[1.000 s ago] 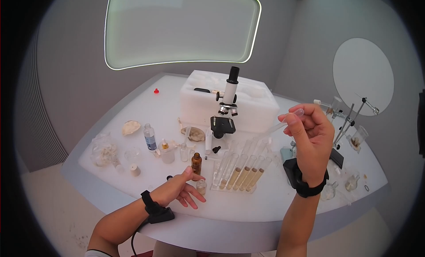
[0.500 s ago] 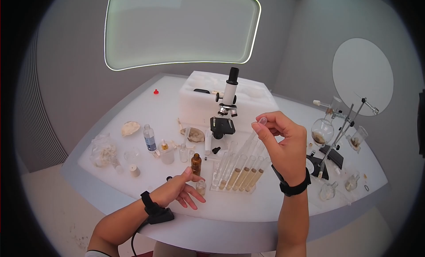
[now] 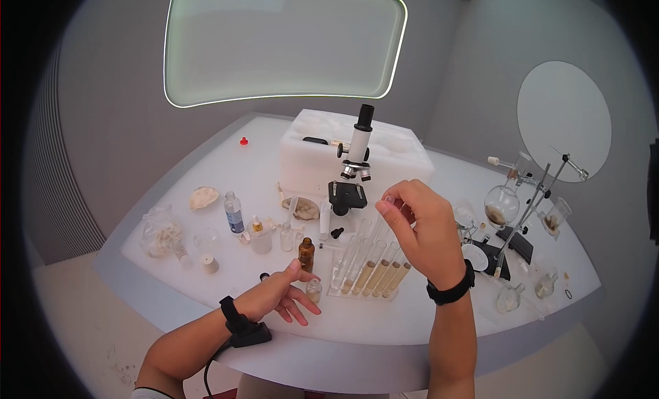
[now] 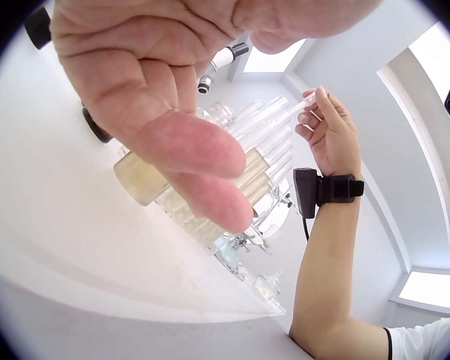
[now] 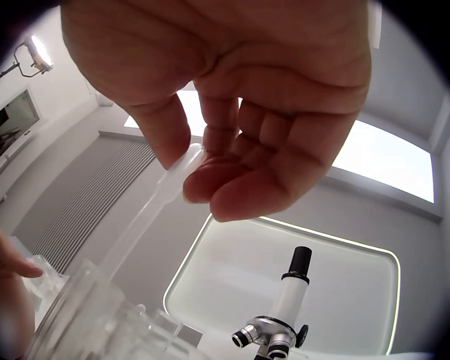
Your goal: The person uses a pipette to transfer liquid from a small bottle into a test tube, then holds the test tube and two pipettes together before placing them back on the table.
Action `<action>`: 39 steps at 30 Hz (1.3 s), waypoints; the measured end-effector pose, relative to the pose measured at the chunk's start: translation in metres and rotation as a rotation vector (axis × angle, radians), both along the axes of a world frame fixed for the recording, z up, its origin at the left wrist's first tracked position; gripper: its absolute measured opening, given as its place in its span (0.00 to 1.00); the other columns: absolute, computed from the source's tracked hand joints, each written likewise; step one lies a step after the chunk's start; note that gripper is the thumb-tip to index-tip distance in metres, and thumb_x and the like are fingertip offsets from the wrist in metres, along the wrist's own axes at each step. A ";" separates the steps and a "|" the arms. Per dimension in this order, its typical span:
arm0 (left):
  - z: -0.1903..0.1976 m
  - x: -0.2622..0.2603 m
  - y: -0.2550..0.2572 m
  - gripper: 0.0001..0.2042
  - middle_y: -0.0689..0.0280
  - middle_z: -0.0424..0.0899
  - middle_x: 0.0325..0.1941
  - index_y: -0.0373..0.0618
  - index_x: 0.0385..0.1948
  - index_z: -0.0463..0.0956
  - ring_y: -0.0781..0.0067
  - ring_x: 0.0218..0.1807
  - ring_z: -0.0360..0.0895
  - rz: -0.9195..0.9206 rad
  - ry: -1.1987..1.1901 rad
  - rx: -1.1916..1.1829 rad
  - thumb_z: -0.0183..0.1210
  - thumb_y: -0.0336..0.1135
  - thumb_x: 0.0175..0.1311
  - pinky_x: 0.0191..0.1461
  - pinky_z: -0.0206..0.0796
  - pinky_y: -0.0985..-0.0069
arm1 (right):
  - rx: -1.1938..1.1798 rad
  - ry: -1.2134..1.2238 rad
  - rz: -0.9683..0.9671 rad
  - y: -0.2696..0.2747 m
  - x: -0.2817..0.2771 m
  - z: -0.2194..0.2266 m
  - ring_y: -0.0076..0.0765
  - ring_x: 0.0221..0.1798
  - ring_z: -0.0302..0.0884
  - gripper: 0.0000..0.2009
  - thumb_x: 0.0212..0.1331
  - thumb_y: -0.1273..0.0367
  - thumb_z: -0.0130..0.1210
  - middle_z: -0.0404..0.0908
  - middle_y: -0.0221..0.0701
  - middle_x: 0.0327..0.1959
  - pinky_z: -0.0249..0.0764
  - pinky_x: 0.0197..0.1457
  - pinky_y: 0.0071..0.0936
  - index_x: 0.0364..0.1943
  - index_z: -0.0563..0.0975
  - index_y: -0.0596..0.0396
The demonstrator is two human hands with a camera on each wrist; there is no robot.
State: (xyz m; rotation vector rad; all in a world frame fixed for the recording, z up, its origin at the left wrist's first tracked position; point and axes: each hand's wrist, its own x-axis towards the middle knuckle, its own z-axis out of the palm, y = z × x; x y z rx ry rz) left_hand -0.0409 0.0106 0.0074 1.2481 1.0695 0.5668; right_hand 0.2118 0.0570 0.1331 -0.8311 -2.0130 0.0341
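Observation:
My right hand point(image 3: 425, 224) is raised above the test tubes point(image 3: 374, 272) and pinches the bulb end of a clear plastic dropper pipette point(image 5: 154, 204) between thumb and fingers. The pipette's stem slants down toward the tube tops. Several tubes hold a cloudy yellowish liquid; others look clear. They stand in a clear rack point(image 3: 384, 297). My left hand point(image 3: 278, 294) lies low at the table's front, fingers loosely extended, right beside a small glass bottle point(image 3: 314, 291) with pale liquid. A brown glass bottle point(image 3: 306, 253) without a cap stands just behind that hand.
A microscope point(image 3: 355, 155) stands before a white foam box point(image 3: 405, 172). Left are a blue-labelled bottle point(image 3: 234, 213), a plastic bag point(image 3: 161, 234) and a cork-like stopper point(image 3: 209, 264). Right stands a round flask point(image 3: 502, 205) on a metal stand, with small glass vessels nearby.
My right hand has moved left with the pipette, from beside the stand to over the test tubes, and the pipette has tipped downward. My left hand has stayed in place.

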 end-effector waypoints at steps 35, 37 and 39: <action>0.000 0.000 0.000 0.44 0.53 0.87 0.43 0.44 0.66 0.62 0.69 0.35 0.87 -0.005 0.004 0.004 0.20 0.74 0.67 0.33 0.73 0.81 | -0.103 -0.392 0.008 -0.006 0.001 -0.008 0.49 0.36 0.77 0.04 0.60 0.72 0.56 0.77 0.38 0.30 0.72 0.41 0.41 0.32 0.75 0.58; 0.000 0.000 0.000 0.44 0.53 0.87 0.43 0.44 0.66 0.62 0.68 0.35 0.87 -0.007 0.002 0.000 0.20 0.74 0.67 0.33 0.73 0.81 | -0.098 -0.394 0.014 -0.004 0.000 -0.009 0.49 0.36 0.77 0.04 0.60 0.72 0.56 0.77 0.38 0.29 0.72 0.41 0.41 0.32 0.75 0.58; 0.000 0.000 0.000 0.44 0.53 0.87 0.43 0.44 0.66 0.62 0.68 0.35 0.87 -0.008 0.001 -0.002 0.19 0.73 0.67 0.33 0.73 0.81 | -0.092 -0.395 0.019 -0.003 0.000 -0.010 0.49 0.36 0.77 0.04 0.59 0.72 0.56 0.77 0.38 0.29 0.72 0.41 0.42 0.31 0.74 0.58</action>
